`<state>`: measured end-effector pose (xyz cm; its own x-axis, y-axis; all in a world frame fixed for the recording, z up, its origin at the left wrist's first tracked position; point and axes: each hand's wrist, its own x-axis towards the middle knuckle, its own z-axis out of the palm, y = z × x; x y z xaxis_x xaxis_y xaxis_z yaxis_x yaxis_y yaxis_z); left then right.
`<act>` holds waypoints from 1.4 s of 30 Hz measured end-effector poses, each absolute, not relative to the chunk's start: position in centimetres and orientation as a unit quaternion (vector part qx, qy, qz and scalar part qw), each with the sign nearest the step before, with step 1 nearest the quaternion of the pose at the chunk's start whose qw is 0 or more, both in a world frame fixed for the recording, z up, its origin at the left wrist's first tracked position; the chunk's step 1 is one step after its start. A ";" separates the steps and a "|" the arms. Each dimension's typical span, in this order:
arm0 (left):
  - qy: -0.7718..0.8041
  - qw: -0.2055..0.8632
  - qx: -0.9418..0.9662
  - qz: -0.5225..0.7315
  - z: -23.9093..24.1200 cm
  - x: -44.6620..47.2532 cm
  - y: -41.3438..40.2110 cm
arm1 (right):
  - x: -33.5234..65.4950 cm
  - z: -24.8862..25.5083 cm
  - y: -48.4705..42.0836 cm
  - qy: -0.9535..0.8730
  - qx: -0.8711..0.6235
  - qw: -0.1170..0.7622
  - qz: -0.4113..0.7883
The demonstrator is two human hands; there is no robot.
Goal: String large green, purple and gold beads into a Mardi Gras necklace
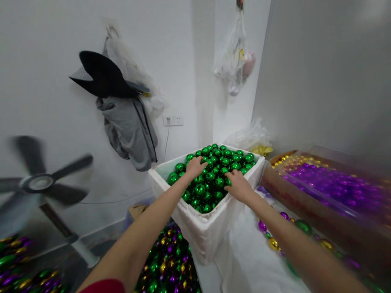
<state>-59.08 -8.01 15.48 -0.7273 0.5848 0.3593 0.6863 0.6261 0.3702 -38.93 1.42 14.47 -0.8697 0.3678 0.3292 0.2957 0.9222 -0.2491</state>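
Both hands down among shiny green balls

Through the head camera I have my left hand (195, 166) over the middle of the heap, palm down, fingers bent in among the shiny green balls (210, 176); my right hand (239, 186) reaches in over the near right rim, its bent fingertips against the balls there; the two hands stand apart, with green between them; whether either is clamped on a ball I cannot tell, since the fingertips are partly hidden. The balls fill the white foam box (221, 221) close to its rim; the box has a corner turned towards me; a red sleeve (105, 286) shows on my left arm.

Just right of the box lies a white sheet (256, 252), and a bead string (273, 243) in purple, green and gold runs under my right forearm; beyond it a cardboard box (290, 199) holds purple beads (330, 183) and gold beads (317, 159), partly behind clear plastic.

Below my left forearm sits a pile of mixed beads (169, 258); farther left stands a fan (39, 183), its blades blurred; on the wall hang a black hat (105, 77), a grey garment (131, 132) and, to the right, a clear plastic bag (232, 53).
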 end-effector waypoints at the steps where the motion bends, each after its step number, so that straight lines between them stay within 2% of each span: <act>1: -0.895 0.116 -0.353 -0.247 15.6 -59.6 -7.0 | -39.6 14.4 1.7 -0.965 -0.177 0.176 0.083; 5: -0.898 0.141 -0.341 -0.239 16.5 -61.4 -3.1 | -41.1 14.1 2.5 -0.971 -0.194 0.132 0.045; 12: -0.923 0.114 -0.314 -0.192 16.4 -64.5 1.3 | -43.5 13.6 2.6 -0.977 -0.212 0.019 0.013; 20: -0.934 0.050 -0.323 -0.141 15.0 -66.0 2.2 | -44.4 13.6 3.0 -0.981 -0.187 -0.056 0.002; 26: -0.929 -0.045 -0.355 -0.097 14.3 -64.7 0.2 | -44.6 13.8 3.0 -0.981 -0.168 -0.100 0.015; 31: -0.921 -0.076 -0.376 -0.066 13.3 -62.2 -1.2 | -44.5 13.9 3.0 -0.982 -0.153 -0.105 0.020; 42: -0.931 -0.074 -0.357 -0.028 12.5 -60.7 0.5 | -43.6 13.7 3.6 -0.992 -0.112 -0.023 0.053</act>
